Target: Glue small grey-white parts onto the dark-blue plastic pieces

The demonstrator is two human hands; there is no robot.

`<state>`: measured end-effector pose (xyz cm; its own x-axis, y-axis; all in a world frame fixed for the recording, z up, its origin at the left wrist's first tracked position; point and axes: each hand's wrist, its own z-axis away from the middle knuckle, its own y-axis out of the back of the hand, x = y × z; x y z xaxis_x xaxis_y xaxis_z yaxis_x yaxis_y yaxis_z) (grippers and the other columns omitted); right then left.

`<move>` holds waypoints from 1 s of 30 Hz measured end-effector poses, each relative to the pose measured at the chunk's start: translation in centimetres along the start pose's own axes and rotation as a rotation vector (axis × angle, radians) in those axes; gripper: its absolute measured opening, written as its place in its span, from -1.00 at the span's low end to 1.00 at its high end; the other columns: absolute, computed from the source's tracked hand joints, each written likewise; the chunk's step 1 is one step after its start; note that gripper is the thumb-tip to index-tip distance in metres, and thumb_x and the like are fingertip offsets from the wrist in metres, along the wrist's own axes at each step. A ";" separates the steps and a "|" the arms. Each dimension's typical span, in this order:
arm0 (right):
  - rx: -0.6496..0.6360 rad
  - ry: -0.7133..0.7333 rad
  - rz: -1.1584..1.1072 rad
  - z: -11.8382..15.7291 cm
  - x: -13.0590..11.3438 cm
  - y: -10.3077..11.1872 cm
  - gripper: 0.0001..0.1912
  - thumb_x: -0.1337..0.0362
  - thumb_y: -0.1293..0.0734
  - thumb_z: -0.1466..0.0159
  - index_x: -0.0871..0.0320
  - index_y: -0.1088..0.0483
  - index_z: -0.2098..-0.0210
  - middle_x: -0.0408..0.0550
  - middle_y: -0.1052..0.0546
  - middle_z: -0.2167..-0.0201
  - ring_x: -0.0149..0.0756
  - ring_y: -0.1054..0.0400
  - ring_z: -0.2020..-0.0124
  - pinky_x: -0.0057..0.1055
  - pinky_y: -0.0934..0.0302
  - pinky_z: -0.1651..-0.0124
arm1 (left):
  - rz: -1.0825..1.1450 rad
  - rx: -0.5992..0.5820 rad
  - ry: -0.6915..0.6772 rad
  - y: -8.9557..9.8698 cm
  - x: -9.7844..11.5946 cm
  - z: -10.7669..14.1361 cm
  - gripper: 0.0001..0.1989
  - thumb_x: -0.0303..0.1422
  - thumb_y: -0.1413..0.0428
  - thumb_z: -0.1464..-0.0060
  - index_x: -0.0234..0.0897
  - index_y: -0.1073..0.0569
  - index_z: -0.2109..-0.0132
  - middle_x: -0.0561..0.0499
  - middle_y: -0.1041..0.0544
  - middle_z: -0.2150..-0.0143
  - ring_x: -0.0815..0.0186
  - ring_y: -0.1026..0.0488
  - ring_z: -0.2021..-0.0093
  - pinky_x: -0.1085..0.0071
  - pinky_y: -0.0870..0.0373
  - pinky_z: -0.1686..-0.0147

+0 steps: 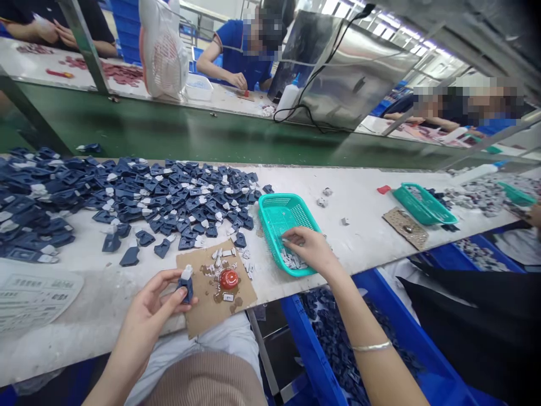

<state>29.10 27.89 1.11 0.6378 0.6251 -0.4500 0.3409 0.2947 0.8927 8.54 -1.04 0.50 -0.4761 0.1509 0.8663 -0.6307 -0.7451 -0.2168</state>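
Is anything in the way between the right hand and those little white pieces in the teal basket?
Nothing visible. The right hand is already inside the teal plastic mesh basket, fingertips on the small white pieces. The left hand holds a dark blue plastic part apart.

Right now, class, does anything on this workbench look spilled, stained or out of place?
Yes. The cardboard pad at the bench edge carries dark reddish-brown blotches around a red blob, like spilled glue or ink. A few small white pieces lie loose beyond the teal basket, apart from the blue parts pile.
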 end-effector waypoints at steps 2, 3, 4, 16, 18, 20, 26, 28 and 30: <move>-0.001 -0.010 0.005 0.1 -0.1 0.1 -0.83 0.30 -0.35 -0.16 0.19 -0.50 0.25 0.00 -0.59 0.33 -0.27 -0.48 0.38 -0.34 -0.39 0.28 | 0.013 -0.009 0.002 0.1 -0.2 0.1 -0.65 -0.18 -0.29 0.10 -0.17 -0.46 0.15 0.04 -0.50 0.12 0.31 -0.57 0.38 0.43 -0.53 0.35; -0.001 -0.014 0.008 0.1 -0.2 0.2 -0.83 0.28 -0.35 -0.17 0.18 -0.50 0.25 0.00 -0.60 0.33 -0.26 -0.48 0.38 -0.33 -0.40 0.29 | 0.016 -0.011 0.004 0.1 -0.2 0.2 -0.65 -0.18 -0.29 0.10 -0.17 -0.46 0.15 0.04 -0.51 0.12 0.32 -0.57 0.39 0.43 -0.53 0.35; -0.001 -0.018 0.013 0.1 -0.2 0.2 -0.84 0.26 -0.35 -0.17 0.17 -0.51 0.27 0.00 -0.60 0.34 -0.25 -0.49 0.38 -0.33 -0.40 0.29 | 0.018 -0.010 0.006 0.2 -0.2 0.2 -0.65 -0.18 -0.29 0.10 -0.17 -0.46 0.15 0.03 -0.51 0.12 0.32 -0.56 0.39 0.42 -0.54 0.35; 0.071 0.091 -0.064 2.3 -6.9 0.4 -0.83 0.19 -0.30 -0.26 0.14 -0.47 0.30 0.02 -0.56 0.32 -0.19 -0.46 0.29 -0.29 -0.36 0.23 | 0.037 -0.084 0.083 0.2 -0.8 0.5 -0.66 -0.20 -0.28 0.10 -0.21 -0.53 0.15 0.00 -0.58 0.27 0.24 -0.56 0.35 0.40 -0.50 0.31; -0.019 0.212 -0.116 3.3 -9.7 -0.1 -0.87 0.23 -0.29 -0.28 0.13 -0.45 0.32 0.01 -0.55 0.33 -0.21 -0.45 0.28 -0.31 -0.35 0.23 | 0.018 -0.093 0.103 0.3 -1.0 0.5 -0.70 -0.22 -0.28 0.09 -0.22 -0.54 0.17 0.00 -0.59 0.35 0.27 -0.53 0.38 0.43 -0.46 0.35; -0.106 0.301 -0.151 4.1 -11.9 -0.8 -0.90 0.28 -0.29 -0.29 0.14 -0.43 0.33 -0.01 -0.53 0.34 -0.25 -0.44 0.28 -0.34 -0.34 0.22 | 0.003 -0.095 0.112 0.5 -1.3 0.3 -0.69 -0.24 -0.29 0.10 -0.21 -0.55 0.16 0.03 -0.57 0.41 0.32 -0.48 0.44 0.46 -0.42 0.42; -0.251 0.373 -0.068 4.0 -13.9 -2.8 -0.89 0.39 -0.26 -0.30 0.16 -0.44 0.30 -0.02 -0.49 0.35 -0.26 -0.43 0.28 -0.36 -0.32 0.21 | 0.062 -0.203 0.145 0.9 -1.9 -0.2 -0.70 -0.27 -0.31 0.11 -0.23 -0.52 0.18 -0.02 -0.61 0.32 0.28 -0.52 0.33 0.44 -0.46 0.32; -0.276 0.376 -0.024 3.7 -14.0 -2.9 -0.87 0.42 -0.25 -0.29 0.17 -0.45 0.30 -0.01 -0.49 0.35 -0.25 -0.43 0.29 -0.36 -0.33 0.22 | 0.103 -0.205 0.127 0.7 -1.8 -0.1 -0.75 -0.28 -0.31 0.11 -0.23 -0.52 0.24 -0.02 -0.61 0.27 0.27 -0.54 0.28 0.44 -0.48 0.27; -0.292 0.377 0.012 3.5 -14.1 -2.9 -0.86 0.44 -0.26 -0.29 0.18 -0.45 0.31 0.00 -0.48 0.35 -0.25 -0.43 0.30 -0.36 -0.33 0.22 | 0.124 -0.189 0.105 0.4 -1.7 0.0 -0.79 -0.29 -0.31 0.12 -0.23 -0.53 0.29 -0.02 -0.61 0.24 0.30 -0.54 0.28 0.46 -0.48 0.27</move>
<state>21.58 15.67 4.80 0.3272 0.8322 -0.4476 0.0920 0.4434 0.8916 9.10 -1.59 -1.01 -0.6115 0.1400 0.7788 -0.6624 -0.6290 -0.4070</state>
